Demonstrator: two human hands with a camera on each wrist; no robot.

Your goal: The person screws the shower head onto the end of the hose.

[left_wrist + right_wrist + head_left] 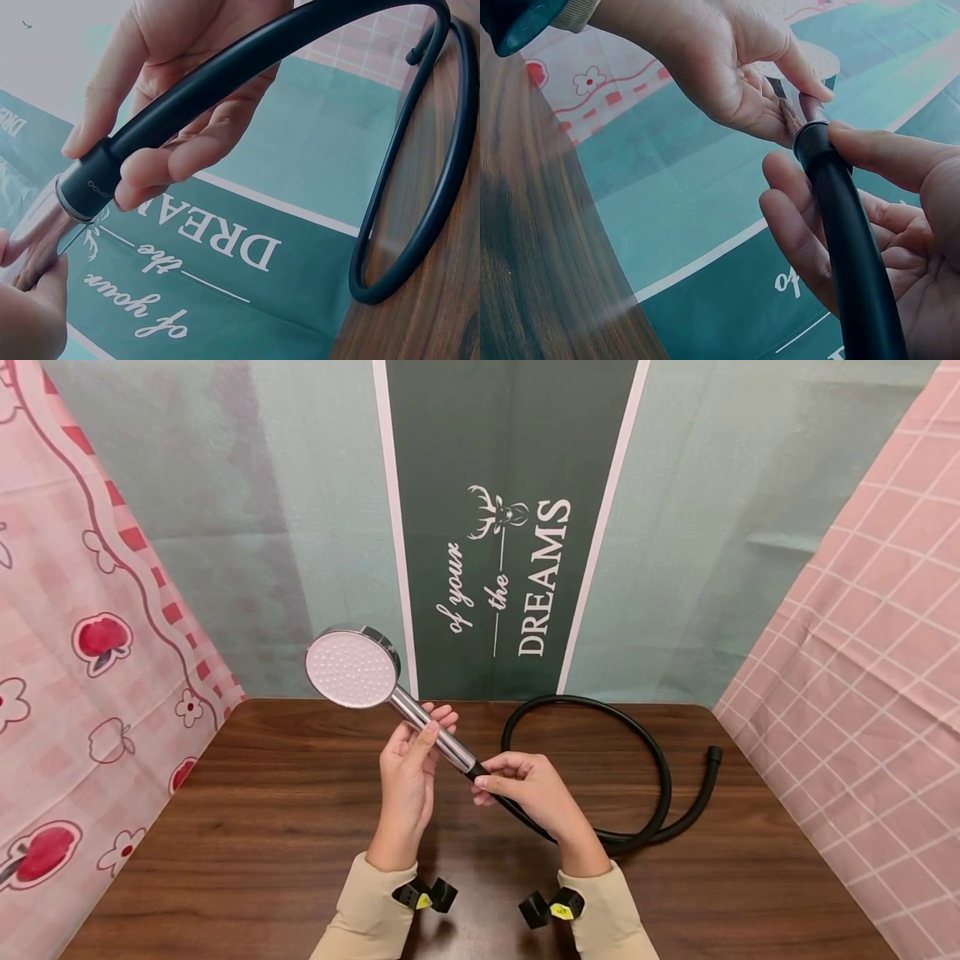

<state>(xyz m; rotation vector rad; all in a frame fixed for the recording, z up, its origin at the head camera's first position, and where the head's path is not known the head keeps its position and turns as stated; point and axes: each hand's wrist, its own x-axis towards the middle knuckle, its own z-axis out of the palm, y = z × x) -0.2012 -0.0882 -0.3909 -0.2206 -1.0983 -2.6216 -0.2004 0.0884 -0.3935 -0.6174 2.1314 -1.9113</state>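
A handheld shower head with a round white face and a silver handle is tilted up to the left above the table. My left hand holds the handle, thumb across its front. At the handle's lower end, my right hand pinches the black connector nut of a shower hose between thumb and fingers. The nut sits against the handle's end in both wrist views; whether it is threaded on I cannot tell. From there the black hose runs under my right palm.
The hose loops over the right side of the brown wooden table, its free end pointing up near the right edge. A green printed cloth hangs behind, with pink curtains at the sides.
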